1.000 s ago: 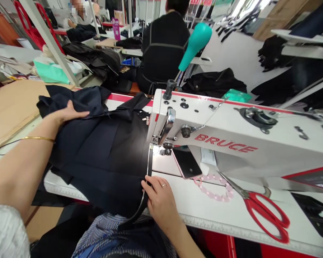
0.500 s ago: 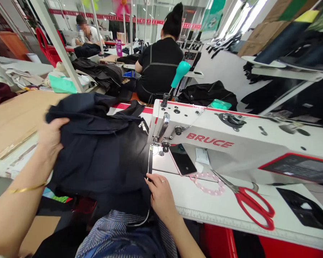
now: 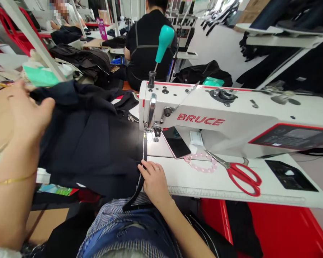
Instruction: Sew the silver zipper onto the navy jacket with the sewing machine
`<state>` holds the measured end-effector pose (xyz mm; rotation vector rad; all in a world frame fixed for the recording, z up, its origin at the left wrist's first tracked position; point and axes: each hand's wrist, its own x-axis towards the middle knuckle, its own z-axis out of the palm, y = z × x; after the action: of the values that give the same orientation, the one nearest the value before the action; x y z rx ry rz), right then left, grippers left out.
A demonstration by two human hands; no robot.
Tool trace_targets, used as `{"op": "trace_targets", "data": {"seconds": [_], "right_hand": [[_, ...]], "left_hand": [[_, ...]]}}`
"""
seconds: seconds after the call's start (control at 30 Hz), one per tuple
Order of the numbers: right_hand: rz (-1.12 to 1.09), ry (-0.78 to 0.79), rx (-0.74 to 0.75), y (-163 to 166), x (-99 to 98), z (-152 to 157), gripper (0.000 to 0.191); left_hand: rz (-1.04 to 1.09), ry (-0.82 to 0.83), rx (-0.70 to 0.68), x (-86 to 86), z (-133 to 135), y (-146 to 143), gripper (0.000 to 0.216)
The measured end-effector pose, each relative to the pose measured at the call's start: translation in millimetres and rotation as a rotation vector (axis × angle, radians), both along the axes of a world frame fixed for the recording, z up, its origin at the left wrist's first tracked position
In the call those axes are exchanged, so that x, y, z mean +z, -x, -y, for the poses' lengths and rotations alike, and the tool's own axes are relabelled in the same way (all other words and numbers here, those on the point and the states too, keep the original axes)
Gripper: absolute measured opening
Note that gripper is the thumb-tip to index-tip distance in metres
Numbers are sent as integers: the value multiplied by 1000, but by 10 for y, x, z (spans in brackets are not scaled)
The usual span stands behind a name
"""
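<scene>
**Dark garment [image 3: 97,143] and zipper [image 3: 143,148], at sewing machine [image 3: 234,107]**

Garment: spread left of the machine.
Zipper: along the garment's right edge, upper end at the machine's needle area.
Right hand [image 3: 154,179]: in front of the machine's needle end; thumb and forefinger together on the zipper.
Left hand [image 3: 27,111]: well left of the machine, blurred; thumb apart from fingers, cloth contact cannot be told.
Step, as judged: aligning zipper with cloth. Next move seems to call for flat cloth, even edges.
Phone [image 3: 177,145]: beneath the machine's arm.
Scissors [image 3: 230,165]: before that arm.

dark fabric [image 3: 97,143] at a sewing machine [image 3: 244,111], right grip [image 3: 153,177] on zipper [image 3: 143,148], left grip [image 3: 27,111] spread, red scissors [image 3: 239,173] on the surface [image 3: 177,177]
</scene>
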<state>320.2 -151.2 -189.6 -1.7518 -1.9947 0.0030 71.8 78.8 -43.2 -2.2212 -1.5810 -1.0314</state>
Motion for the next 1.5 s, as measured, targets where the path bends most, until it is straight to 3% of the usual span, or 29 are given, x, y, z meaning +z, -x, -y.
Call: {"op": "trace_targets", "data": {"seconds": [0.03, 0.07, 0.17, 0.27, 0.4, 0.53, 0.67, 0.83, 1.03, 1.3, 1.5], "right_hand": [[-2, 8, 1, -2, 1, 0, 44], [-5, 16, 2, -7, 0, 1, 43], [-13, 43, 5, -23, -11, 9, 42], [-8, 59, 8, -28, -30, 35, 43], [-39, -13, -17, -13, -57, 67, 38], [-137, -133, -30, 7, -55, 55, 28], [-153, -125, -12, 2, -39, 28, 23], [-132, -78, 12, -24, -34, 26, 23], [-135, -96, 31, -32, -11, 13, 22], [-124, -111, 47, -21, -7, 5, 21], [-119, -78, 54, -38, 30, -38, 20]], "left_hand": [[5, 16, 26, -107, 132, -197, 53], [-56, 54, -107, -228, 298, -399, 43], [-391, 270, -768, -622, 828, -907, 39], [-594, 331, -1033, -942, 1137, -1091, 33], [-554, 291, -1063, -1143, 1194, -992, 32], [-471, 314, -1053, -1154, 1168, -939, 31], [-389, 426, -1082, -1118, 1080, -974, 32], [-311, 462, -893, -1206, 918, -1053, 38], [-324, 409, -977, -1349, 873, -1077, 35], [-309, 446, -1087, -1308, 805, -1068, 22], [-335, 473, -1085, -1303, 763, -1082, 21]]}}
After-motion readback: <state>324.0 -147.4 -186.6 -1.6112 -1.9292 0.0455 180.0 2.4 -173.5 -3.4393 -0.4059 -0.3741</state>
